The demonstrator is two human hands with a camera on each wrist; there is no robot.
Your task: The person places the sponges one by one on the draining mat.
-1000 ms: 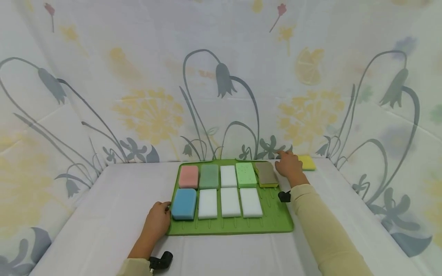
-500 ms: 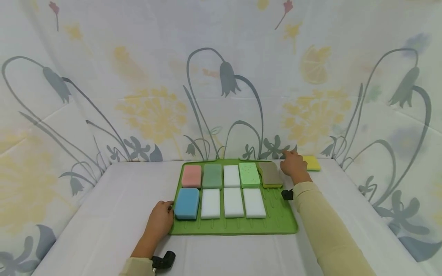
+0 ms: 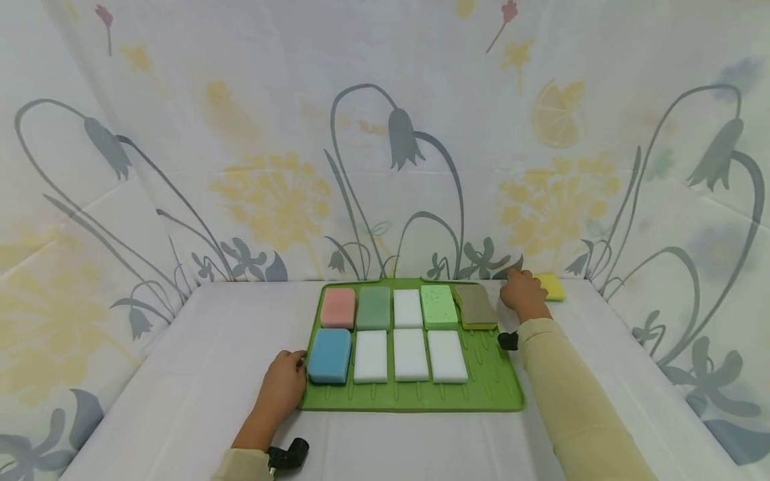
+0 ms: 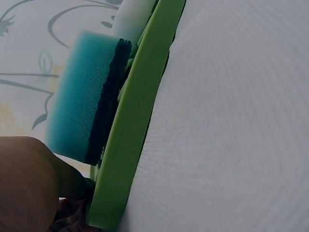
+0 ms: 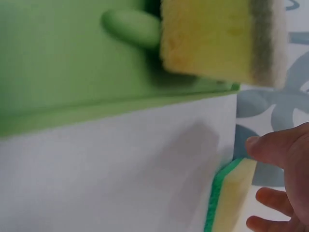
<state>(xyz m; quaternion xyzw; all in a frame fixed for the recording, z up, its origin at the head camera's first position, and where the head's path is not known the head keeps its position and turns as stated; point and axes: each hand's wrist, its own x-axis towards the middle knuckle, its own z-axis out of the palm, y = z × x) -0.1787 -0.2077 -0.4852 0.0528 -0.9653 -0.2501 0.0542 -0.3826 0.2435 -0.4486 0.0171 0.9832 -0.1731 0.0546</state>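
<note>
At the left edge of a green drying tray [image 3: 415, 399], my left hand [image 3: 283, 384] pinches the rim, thumb beside the blue sponge [image 3: 329, 356]. The left wrist view shows that sponge's dark scouring layer against the tray. Beyond the tray's far right corner, my right hand [image 3: 525, 294] hovers by a yellow sponge [image 3: 552, 287], holding nothing. Thumb and fingers stand apart in the right wrist view, where the sponge's green scouring edge [image 5: 216, 198] shows. Close to that hand, on the tray, lies a brown-topped yellow sponge [image 3: 476, 307].
The tray's back row also bears a pink sponge [image 3: 338, 308], a dark green one [image 3: 373, 308], a white one [image 3: 408, 308] and a speckled light green one [image 3: 439, 306]. Three white sponges [image 3: 411, 355] sit in front. A flowered cloth [image 3: 271, 133] hangs behind the white table [image 3: 240, 321].
My right hand has shifted a little right, away from the brown-topped sponge and nearer the yellow one. The left hand stays at the tray's rim. The head view has turned slightly left.
</note>
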